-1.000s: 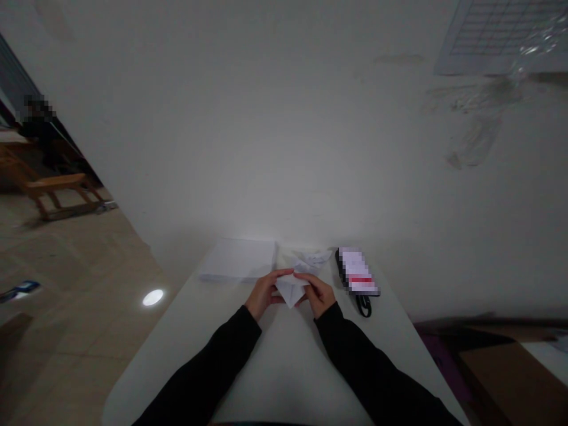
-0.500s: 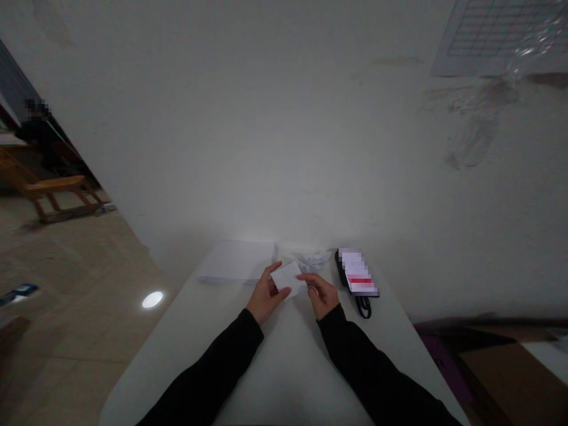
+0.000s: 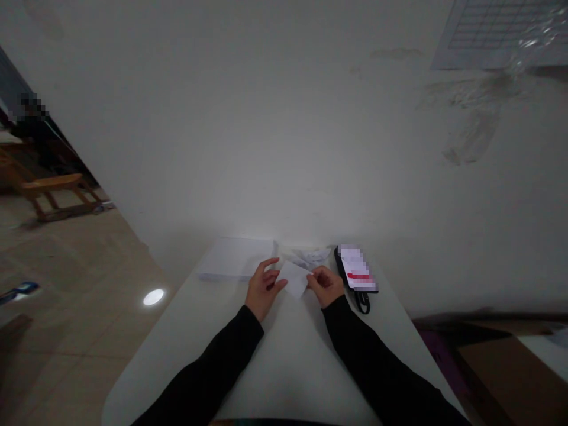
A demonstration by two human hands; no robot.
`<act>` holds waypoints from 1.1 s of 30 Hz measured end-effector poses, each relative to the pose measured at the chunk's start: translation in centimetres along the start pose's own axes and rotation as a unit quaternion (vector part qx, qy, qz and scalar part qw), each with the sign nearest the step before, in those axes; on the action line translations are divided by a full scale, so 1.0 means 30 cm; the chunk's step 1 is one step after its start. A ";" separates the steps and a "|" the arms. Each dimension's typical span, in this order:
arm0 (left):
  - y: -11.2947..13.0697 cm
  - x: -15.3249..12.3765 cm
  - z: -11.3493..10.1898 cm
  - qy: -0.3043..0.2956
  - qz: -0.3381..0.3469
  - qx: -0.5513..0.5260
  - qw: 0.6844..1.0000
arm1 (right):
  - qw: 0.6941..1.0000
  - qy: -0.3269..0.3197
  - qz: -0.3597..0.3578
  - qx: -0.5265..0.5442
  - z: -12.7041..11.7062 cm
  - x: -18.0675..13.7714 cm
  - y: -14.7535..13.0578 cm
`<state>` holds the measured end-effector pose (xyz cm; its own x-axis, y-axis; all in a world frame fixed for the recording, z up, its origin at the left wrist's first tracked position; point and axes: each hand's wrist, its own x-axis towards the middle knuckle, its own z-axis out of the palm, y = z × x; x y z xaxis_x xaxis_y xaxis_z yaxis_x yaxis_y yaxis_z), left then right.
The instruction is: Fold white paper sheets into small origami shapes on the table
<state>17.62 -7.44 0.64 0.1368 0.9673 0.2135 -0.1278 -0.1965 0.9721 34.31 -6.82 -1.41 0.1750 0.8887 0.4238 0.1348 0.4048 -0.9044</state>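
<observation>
A small piece of white folded paper [image 3: 294, 279] is held over the table, tilted with one corner pointing down. My right hand [image 3: 327, 286] pinches its right corner between thumb and fingers. On the other side, my left hand [image 3: 263, 290] has its fingers apart, with the thumb tip close to the paper's left edge; whether it touches I cannot tell. Behind the hands lie crumpled papers [image 3: 316, 257] against the wall. A stack of white paper [image 3: 237, 258] rests just beyond my left hand.
Right of my right hand, a phone [image 3: 358, 269] with a lit screen lies on the white table [image 3: 293, 367], a black strap [image 3: 362, 303] below it. The wall [image 3: 284, 130] rises behind. At far left are a wooden chair [image 3: 55, 182] and a seated person [image 3: 38, 130].
The paper has turned, and my right hand now pinches its right corner. My left hand has loosened from the paper, its fingers spreading.
</observation>
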 end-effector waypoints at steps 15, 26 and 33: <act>0.015 0.035 -0.031 0.232 -0.018 -0.031 0.972 | 0.985 -0.167 0.036 -0.014 0.034 -0.064 -0.037; -0.020 0.032 -0.032 0.186 -0.053 -0.099 0.976 | 0.974 -0.213 0.066 -0.031 0.036 -0.069 -0.050; -0.018 0.026 -0.032 0.119 -0.046 -0.079 0.989 | 0.987 -0.111 -0.047 -0.110 0.040 -0.056 -0.022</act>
<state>16.85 -6.43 0.18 -0.0787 0.9938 0.0786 -0.2791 -0.0977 0.9553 32.76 -8.31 -1.58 -0.0637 0.8845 0.4623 0.3532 0.4532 -0.8185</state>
